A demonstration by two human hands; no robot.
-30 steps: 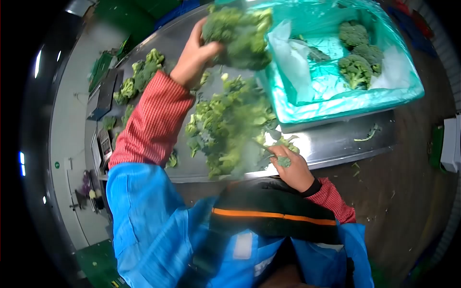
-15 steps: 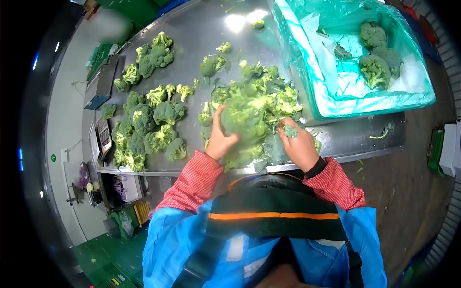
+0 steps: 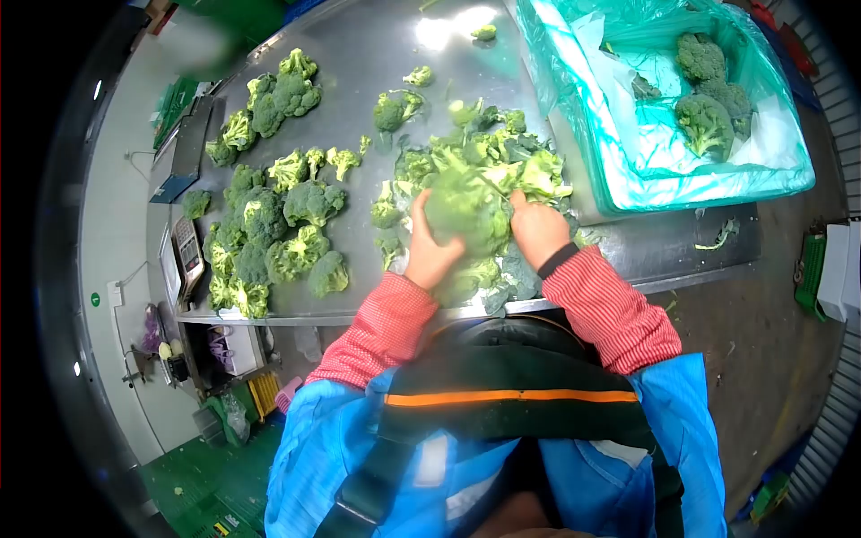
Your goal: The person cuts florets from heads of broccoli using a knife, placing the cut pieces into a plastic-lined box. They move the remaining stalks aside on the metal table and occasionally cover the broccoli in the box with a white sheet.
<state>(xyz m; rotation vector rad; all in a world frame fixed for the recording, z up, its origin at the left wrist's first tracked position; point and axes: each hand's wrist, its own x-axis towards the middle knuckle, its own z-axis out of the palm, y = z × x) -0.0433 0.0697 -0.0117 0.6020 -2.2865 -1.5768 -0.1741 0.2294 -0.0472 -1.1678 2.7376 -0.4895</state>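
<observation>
**Both hands clasp one broccoli head over the trimmings**

The left hand [image 3: 430, 255] and the right hand [image 3: 536, 229] are closed on opposite sides of a single broccoli head [image 3: 466, 211]. The fingers wrap its crown, and the grip holds it just above the near edge of the steel bench [image 3: 646, 255]. The head is blurred, so whether the right hand also carries a blade cannot be told.

Directly under and beyond the grip lies a loose pile of leaves and cut pieces [image 3: 502, 161], touching the held head. Left of the grip, well apart, is a heap of whole broccoli heads [image 3: 269, 233]. To the right of the grip and further out stands a crate lined with a teal bag [image 3: 664, 179], with a few broccoli heads [image 3: 704, 121] inside.

By the look of it, the step in hand is working over this one head at the pile, probably stripping or turning it. A next move would call for a firm hold with one hand while the other frees itself, and a lift clear of the trimmings before the head goes either way.
</observation>
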